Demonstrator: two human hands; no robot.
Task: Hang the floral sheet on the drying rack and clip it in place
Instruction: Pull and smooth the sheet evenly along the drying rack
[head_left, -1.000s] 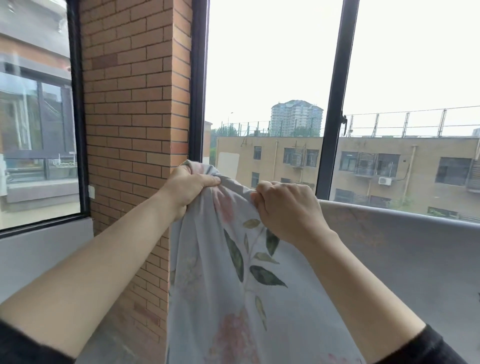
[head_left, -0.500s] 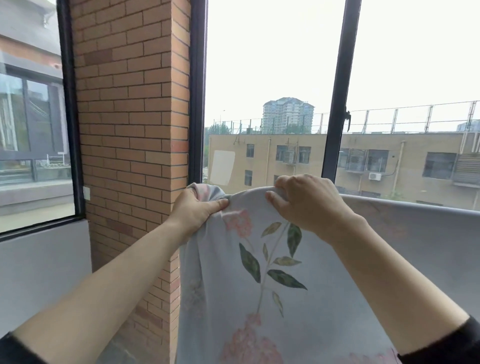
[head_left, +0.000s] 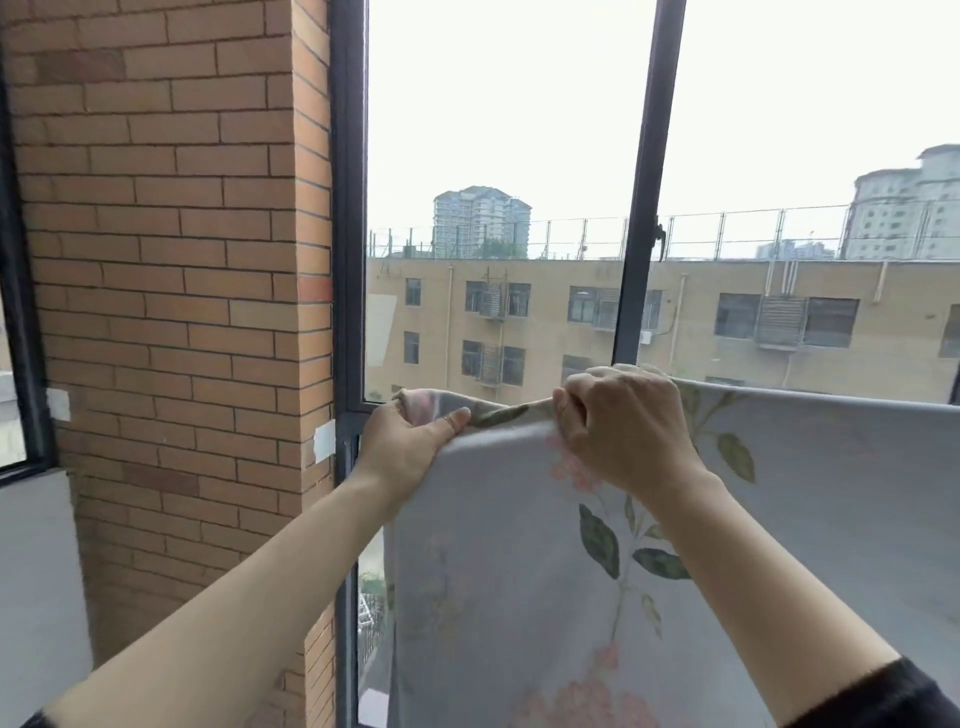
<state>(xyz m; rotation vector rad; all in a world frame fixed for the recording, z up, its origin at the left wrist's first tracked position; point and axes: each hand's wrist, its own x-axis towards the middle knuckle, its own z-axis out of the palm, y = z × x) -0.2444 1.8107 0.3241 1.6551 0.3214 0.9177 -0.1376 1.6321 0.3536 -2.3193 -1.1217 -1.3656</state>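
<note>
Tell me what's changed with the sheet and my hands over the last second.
The left hand and right hand moved rightward against the window frame. This drew the bunched top edge of the floral sheet out flatter and more level. Both hands still pinch that edge, and the sheet still hangs down below them.

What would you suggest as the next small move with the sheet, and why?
Probably draw the left hand leftward to pull the corner of the floral sheet flat: both it and the right hand pinch the top edge, which is bunched between them yet lies smooth further right.
</note>
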